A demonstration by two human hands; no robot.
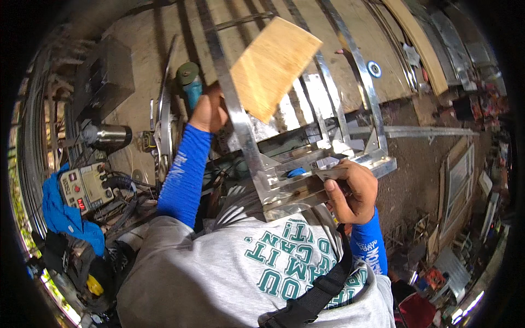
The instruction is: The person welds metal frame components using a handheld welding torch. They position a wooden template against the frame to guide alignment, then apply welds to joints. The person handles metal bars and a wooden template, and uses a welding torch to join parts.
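A shiny metal frame [227,82] of square tubing reaches from my chest out over the worktable. My left hand [209,112] is closed at its left rail, with the fingertips partly hidden behind the tube. Right beside that hand lies a teal angle grinder [191,88] with a round disc. Over the frame's near end, my right hand [354,191] pinches a small flat metal plate [332,174] between thumb and fingers. Triangular corner plates [372,143] sit in the frame's near corners. A wooden board [276,65] rests across the rails.
Left of me are a welding machine [85,188], a blue cloth [57,210], a steel tumbler [109,136] and a dark metal box [106,76]. A round blue-rimmed disc [374,69] lies on the worktable [350,16]. Long wooden planks [418,44] run along the right.
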